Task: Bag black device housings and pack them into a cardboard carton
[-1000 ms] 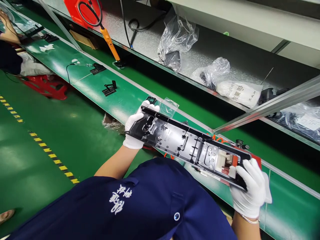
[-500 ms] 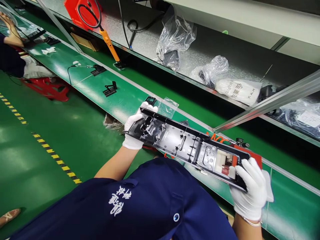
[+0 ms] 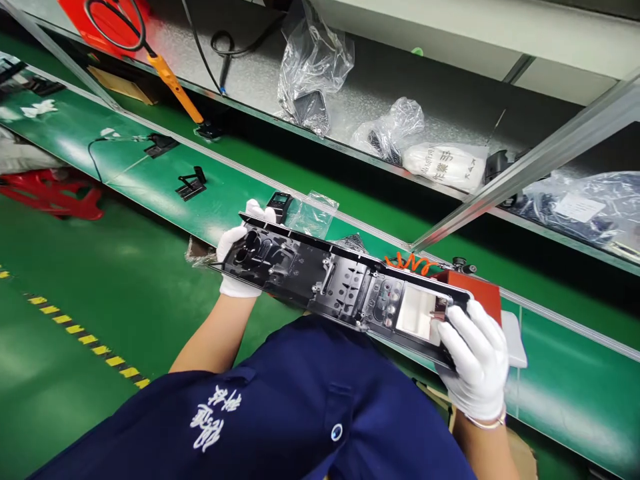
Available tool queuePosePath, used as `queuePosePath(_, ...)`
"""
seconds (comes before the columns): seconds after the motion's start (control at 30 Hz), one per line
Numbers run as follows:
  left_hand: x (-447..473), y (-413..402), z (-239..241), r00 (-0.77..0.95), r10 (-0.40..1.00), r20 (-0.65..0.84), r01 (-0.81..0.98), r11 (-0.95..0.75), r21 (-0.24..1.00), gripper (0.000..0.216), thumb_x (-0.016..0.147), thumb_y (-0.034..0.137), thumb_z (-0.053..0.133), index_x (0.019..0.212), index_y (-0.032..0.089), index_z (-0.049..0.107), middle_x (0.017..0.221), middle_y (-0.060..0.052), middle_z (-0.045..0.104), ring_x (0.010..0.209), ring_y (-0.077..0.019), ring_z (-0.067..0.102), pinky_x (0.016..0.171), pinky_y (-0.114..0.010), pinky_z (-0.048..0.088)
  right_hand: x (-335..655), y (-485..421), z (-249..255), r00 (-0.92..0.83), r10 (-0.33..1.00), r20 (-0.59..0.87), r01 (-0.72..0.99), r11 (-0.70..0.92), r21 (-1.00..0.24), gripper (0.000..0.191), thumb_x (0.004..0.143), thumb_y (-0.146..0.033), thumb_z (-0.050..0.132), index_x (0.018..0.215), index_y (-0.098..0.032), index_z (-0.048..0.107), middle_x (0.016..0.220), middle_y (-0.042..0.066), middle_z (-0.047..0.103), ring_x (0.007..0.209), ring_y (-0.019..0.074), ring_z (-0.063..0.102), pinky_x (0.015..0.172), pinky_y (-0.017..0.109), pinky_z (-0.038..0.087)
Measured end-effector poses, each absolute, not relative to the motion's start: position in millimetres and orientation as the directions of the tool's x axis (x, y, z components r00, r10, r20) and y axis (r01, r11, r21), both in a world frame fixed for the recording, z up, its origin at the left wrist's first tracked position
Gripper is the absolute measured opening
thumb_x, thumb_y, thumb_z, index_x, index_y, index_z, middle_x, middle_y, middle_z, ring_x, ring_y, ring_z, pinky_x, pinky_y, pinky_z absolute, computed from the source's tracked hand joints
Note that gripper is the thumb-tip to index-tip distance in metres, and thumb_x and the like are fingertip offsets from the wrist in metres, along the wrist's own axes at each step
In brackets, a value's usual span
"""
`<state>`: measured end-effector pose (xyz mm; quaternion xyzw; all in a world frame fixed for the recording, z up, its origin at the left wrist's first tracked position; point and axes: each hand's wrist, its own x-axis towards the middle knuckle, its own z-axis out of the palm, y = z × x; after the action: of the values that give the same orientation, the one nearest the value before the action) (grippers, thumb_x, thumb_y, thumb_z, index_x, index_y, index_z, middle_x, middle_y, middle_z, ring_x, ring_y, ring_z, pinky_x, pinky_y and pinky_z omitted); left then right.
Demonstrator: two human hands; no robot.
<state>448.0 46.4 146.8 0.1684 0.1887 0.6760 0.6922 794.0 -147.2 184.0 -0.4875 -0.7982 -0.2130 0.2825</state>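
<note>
A long black plastic panel (image 3: pixel 325 283), inner ribbed side up, is held above the edge of the green conveyor belt (image 3: pixel 150 187). My left hand (image 3: pixel 239 257), in a white glove, grips its left end with fingers wrapped over the far edge. My right hand (image 3: pixel 475 360), also gloved, grips its right end by the pale rectangular opening. A red block (image 3: pixel 480 293) and an orange coiled wire (image 3: pixel 410 262) lie on the belt just behind the panel's right end.
A small black device (image 3: pixel 278 202) and a clear bag (image 3: pixel 313 215) lie on the belt behind the panel; black brackets (image 3: pixel 190 185) sit further left. Plastic bags of parts (image 3: pixel 310 73) fill the shelf behind. A slanted aluminium rail (image 3: pixel 525 167) crosses at right.
The panel has tilted, its near edge turning up toward me, with both hands keeping their grip. The view has shifted so everything sits further left.
</note>
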Motion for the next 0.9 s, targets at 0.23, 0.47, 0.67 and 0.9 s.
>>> queuePosePath(0.23, 455.7, 50.4, 146.9, 0.029, 0.999, -0.046, -0.874, 0.048, 0.483, 0.035, 0.089, 0.02, 0.044, 0.118, 0.024, 0.063, 0.109, 0.0, 0.077, 0.12, -0.0165, 0.065, 0.107, -0.033, 0.051, 801.0, -147.5, 187.0, -0.335, 0.679, 0.654, 0.905, 0.426, 0.021, 0.04, 0.08, -0.011, 0.062, 0.114, -0.031, 0.066, 0.117, 0.007, 0.072, 0.125, 0.0333, 0.062, 0.094, 0.056, 0.058)
queuePosePath(0.47, 461.7, 48.6, 152.4, 0.036, 0.998, -0.045, -0.896, 0.052, 0.44, 0.035, 0.092, 0.017, 0.042, 0.12, 0.023, 0.062, 0.107, 0.003, 0.077, 0.112, -0.0124, 0.068, 0.11, -0.029, 0.047, 804.1, -147.9, 187.9, -0.346, 0.658, 0.668, 0.901, 0.433, 0.041, 0.044, 0.08, -0.006, 0.064, 0.116, -0.031, 0.064, 0.121, 0.006, 0.071, 0.131, 0.0324, 0.059, 0.097, 0.053, 0.056)
queuePosePath(0.67, 464.7, 59.3, 158.8, 0.083, 0.996, -0.007, -0.907, 0.079, 0.413, 0.034, 0.102, 0.045, 0.043, 0.11, 0.022, 0.067, 0.099, -0.001, 0.077, 0.104, -0.017, 0.07, 0.109, -0.038, 0.05, 813.3, -139.9, 174.5, -0.258, 0.775, 0.577, 0.826, 0.487, -0.285, 0.031, 0.084, -0.013, 0.069, 0.111, -0.028, 0.067, 0.109, 0.004, 0.076, 0.116, 0.0284, 0.07, 0.101, 0.049, 0.057)
queuePosePath(0.9, 499.6, 61.7, 163.7, 0.017, 0.983, -0.184, -0.833, 0.116, 0.542, 0.034, 0.096, 0.056, 0.055, 0.097, 0.025, 0.07, 0.101, -0.004, 0.077, 0.096, -0.0219, 0.074, 0.094, -0.039, 0.06, 846.5, -142.8, 119.5, 0.262, 0.921, 0.29, 0.471, 0.14, -0.871, 0.02, 0.081, -0.035, 0.074, 0.1, -0.028, 0.071, 0.082, 0.002, 0.078, 0.065, 0.0227, 0.074, 0.05, 0.03, 0.06)
